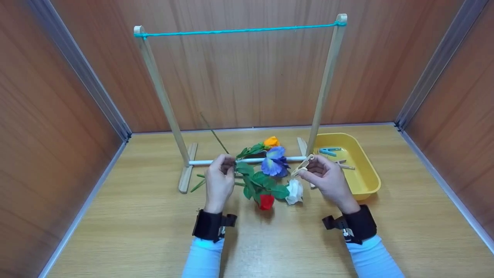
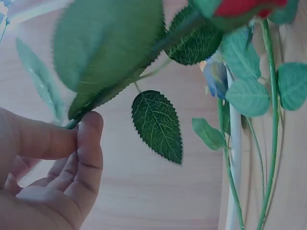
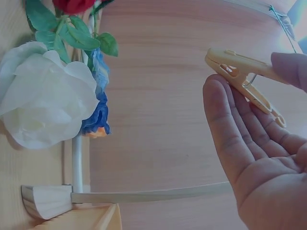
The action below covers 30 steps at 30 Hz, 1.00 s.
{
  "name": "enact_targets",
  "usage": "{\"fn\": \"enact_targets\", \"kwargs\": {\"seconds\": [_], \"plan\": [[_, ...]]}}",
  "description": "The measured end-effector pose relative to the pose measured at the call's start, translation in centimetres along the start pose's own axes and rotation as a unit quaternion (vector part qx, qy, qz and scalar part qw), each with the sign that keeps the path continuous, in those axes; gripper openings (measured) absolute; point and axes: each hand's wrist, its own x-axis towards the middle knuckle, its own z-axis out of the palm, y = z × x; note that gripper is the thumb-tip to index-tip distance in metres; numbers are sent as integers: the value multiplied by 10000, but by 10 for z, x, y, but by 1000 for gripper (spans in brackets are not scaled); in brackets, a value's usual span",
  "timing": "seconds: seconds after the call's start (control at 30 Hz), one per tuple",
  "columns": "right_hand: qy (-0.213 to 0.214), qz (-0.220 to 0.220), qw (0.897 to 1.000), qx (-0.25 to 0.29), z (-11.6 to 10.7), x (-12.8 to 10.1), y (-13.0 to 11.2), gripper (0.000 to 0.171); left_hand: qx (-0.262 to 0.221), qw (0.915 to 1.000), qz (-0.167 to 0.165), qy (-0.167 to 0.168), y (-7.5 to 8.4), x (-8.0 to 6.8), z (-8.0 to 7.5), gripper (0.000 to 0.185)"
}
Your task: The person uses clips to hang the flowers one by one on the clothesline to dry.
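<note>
My left hand pinches the green stem of a red rose between thumb and forefinger. In the left wrist view, its toothed leaves spread past the fingertips. My right hand holds a pale yellow clothespin between the thumb and fingers; in the head view it is beside the flowers. A white rose, a blue-purple flower and an orange flower lie between the hands. Leaves hide part of their stems.
Two wooden posts carry a turquoise string across the top, with a white rod low between them. At the right, a yellow tray contains a blue clothespin and other clothespins. Wood-look panels enclose the table.
</note>
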Motion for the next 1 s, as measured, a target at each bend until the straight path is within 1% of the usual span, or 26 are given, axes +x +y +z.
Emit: {"fn": "enact_targets", "kwargs": {"seconds": [0.07,0.17,0.3,0.43,0.57,0.67,0.73,0.8,0.87,1.0], "plan": [[40,-100,9999,20,0,0,0,22,22,10000,53,-37,2,-1,2,26],[70,-246,9996,126,-1,1,1,22,178,9997,105,-110,2,-3,7,24],[122,-320,9992,184,-2,1,0,21,877,9956,289,-161,2,-9,12,20],[193,-356,9990,209,-5,0,-3,20,1709,9842,442,-148,6,-15,14,14],[290,-368,9987,219,-9,-1,-6,22,2225,9735,484,-231,13,-22,15,12],[383,-380,9985,113,-13,-2,-9,24,2483,9665,548,-361,15,-27,17,13],[423,-379,9984,46,-15,-3,-12,25,2572,9635,554,-492,15,-29,19,15],[441,-361,9984,7,-16,-4,-13,26,2636,9604,547,-723,15,-33,22,17],[452,-342,9984,8,-17,-4,-15,26,2650,9574,449,-1057,15,-36,25,22],[478,-353,9982,57,-18,-4,-15,25,2730,9454,256,-1761,12,-41,33,33]]}}
